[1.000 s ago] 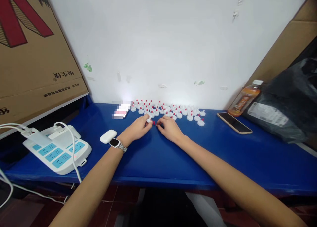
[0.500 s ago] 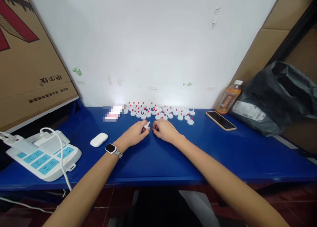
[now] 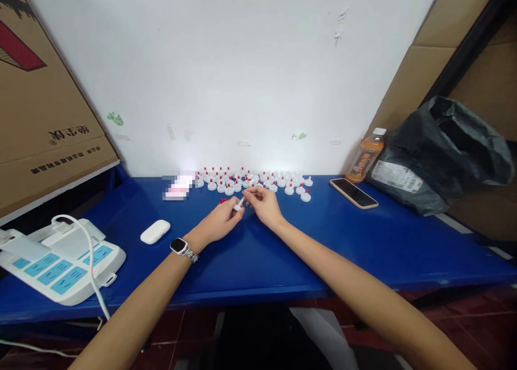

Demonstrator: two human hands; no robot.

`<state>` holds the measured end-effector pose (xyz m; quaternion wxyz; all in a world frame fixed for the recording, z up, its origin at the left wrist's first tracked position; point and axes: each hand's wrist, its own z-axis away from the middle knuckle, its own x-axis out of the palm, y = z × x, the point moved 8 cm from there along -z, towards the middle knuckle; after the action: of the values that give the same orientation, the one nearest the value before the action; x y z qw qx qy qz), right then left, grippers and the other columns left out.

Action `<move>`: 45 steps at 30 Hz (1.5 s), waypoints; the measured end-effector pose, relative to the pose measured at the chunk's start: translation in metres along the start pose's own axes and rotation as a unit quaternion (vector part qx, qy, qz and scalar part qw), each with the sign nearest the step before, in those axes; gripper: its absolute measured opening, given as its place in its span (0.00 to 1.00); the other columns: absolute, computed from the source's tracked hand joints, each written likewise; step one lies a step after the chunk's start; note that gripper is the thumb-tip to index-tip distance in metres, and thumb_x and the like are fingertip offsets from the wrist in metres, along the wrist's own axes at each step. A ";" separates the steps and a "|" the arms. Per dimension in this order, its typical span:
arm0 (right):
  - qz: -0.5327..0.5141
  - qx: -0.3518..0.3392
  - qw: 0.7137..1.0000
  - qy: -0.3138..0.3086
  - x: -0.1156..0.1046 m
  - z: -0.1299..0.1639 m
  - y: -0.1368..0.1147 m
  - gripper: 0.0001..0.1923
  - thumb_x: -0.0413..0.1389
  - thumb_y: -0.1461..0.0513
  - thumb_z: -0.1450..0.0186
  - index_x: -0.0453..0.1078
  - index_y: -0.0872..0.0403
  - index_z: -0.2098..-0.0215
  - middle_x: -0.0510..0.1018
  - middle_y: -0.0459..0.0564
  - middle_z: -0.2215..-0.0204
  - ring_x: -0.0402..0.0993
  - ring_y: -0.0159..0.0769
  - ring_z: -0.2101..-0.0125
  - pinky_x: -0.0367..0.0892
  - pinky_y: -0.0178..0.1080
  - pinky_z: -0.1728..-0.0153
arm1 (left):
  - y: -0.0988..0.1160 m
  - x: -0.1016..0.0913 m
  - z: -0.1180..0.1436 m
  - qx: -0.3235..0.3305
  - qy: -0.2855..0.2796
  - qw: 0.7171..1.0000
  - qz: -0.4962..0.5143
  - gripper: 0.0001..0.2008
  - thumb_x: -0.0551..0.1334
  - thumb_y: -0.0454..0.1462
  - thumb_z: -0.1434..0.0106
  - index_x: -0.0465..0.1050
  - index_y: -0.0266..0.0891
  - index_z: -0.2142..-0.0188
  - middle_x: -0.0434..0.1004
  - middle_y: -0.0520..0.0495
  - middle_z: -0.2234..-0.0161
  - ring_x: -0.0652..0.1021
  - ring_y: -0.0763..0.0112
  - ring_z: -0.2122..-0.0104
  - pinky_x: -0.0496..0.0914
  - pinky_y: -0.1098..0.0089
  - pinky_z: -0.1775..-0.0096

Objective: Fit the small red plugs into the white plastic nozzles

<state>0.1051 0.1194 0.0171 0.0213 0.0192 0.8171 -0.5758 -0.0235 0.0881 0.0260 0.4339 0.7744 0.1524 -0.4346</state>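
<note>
Left hand point(image 3: 220, 222) pinches one white nozzle point(image 3: 239, 203); right hand point(image 3: 264, 206) fingers its tip, dozens of caps point(image 3: 250, 180) behind.

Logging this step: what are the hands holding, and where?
The left hand pinches a small white plastic nozzle cap at its base; right hand touches its tip.

Right hand point(image 3: 264, 204) now higher, farther forward

We count two hands point(image 3: 220, 223) in view. One white nozzle piece point(image 3: 238, 204) sits between their fingertips. Red-tipped white caps point(image 3: 250, 180) by the wall: a few dozen, too small and crowded for an exact count. One phone point(image 3: 353, 193), one bottle point(image 3: 364, 158), one earbud case point(image 3: 155, 231), one power strip point(image 3: 60, 259), one black bag point(image 3: 440, 154), one wristwatch point(image 3: 180, 247), all on one bench point(image 3: 363, 241).
</note>
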 end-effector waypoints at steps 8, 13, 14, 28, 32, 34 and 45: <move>-0.061 -0.011 0.995 0.073 0.002 0.009 -0.001 0.13 0.64 0.53 0.42 0.75 0.54 0.69 0.81 0.49 0.73 0.78 0.37 0.71 0.72 0.38 0.68 | 0.008 0.007 0.000 0.001 0.024 1.000 0.005 0.12 0.49 0.45 0.27 0.61 0.42 0.62 0.74 0.47 0.68 0.76 0.64 0.69 0.64 0.66 0.68; -0.001 -0.053 0.995 0.083 0.001 0.016 -0.016 0.12 0.61 0.54 0.38 0.78 0.54 0.63 0.82 0.49 0.70 0.77 0.36 0.70 0.70 0.38 0.65 | 0.009 0.005 0.000 -0.011 0.045 0.999 -0.007 0.11 0.48 0.45 0.27 0.60 0.42 0.62 0.74 0.46 0.66 0.76 0.63 0.68 0.64 0.66 0.68; 0.006 -0.059 0.995 0.085 0.000 0.017 -0.017 0.12 0.61 0.54 0.38 0.79 0.54 0.63 0.82 0.49 0.69 0.76 0.36 0.69 0.70 0.38 0.65 | 0.008 0.005 0.001 -0.012 0.048 0.999 -0.012 0.11 0.48 0.45 0.26 0.59 0.42 0.62 0.74 0.46 0.66 0.76 0.63 0.67 0.64 0.66 0.68; -0.010 -0.070 0.995 0.064 0.006 0.022 -0.021 0.14 0.60 0.51 0.36 0.75 0.54 0.70 0.79 0.46 0.72 0.71 0.33 0.73 0.65 0.36 0.70 | 0.011 0.002 0.003 0.002 0.066 0.996 -0.053 0.11 0.45 0.42 0.26 0.60 0.40 0.59 0.72 0.41 0.61 0.75 0.59 0.61 0.71 0.57 0.56; -0.012 -0.076 0.995 0.065 0.007 0.021 -0.021 0.12 0.61 0.53 0.37 0.75 0.53 0.68 0.80 0.48 0.68 0.74 0.35 0.68 0.67 0.36 0.67 | 0.015 0.000 0.003 0.012 0.059 0.996 -0.070 0.11 0.45 0.41 0.26 0.60 0.40 0.58 0.71 0.40 0.59 0.74 0.58 0.58 0.72 0.55 0.54; -0.006 -0.081 0.995 0.062 0.007 0.019 -0.022 0.11 0.60 0.54 0.37 0.74 0.53 0.68 0.80 0.48 0.68 0.74 0.35 0.67 0.67 0.37 0.67 | 0.016 -0.002 0.002 0.013 0.062 0.995 -0.079 0.11 0.45 0.41 0.25 0.61 0.39 0.57 0.71 0.39 0.58 0.74 0.57 0.58 0.72 0.56 0.54; 0.099 -0.072 0.983 -0.135 0.005 -0.030 -0.028 0.08 0.59 0.57 0.38 0.65 0.52 0.69 0.72 0.43 0.76 0.69 0.31 0.75 0.64 0.36 0.71 | -0.001 -0.021 -0.014 0.037 0.069 0.993 -0.092 0.17 0.54 0.48 0.28 0.64 0.40 0.49 0.74 0.42 0.56 0.75 0.59 0.56 0.71 0.58 0.53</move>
<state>0.0978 0.1383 0.0528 0.1893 0.0207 0.8402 -0.5078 -0.0283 0.1028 0.0461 0.3516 0.8008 0.2366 -0.4233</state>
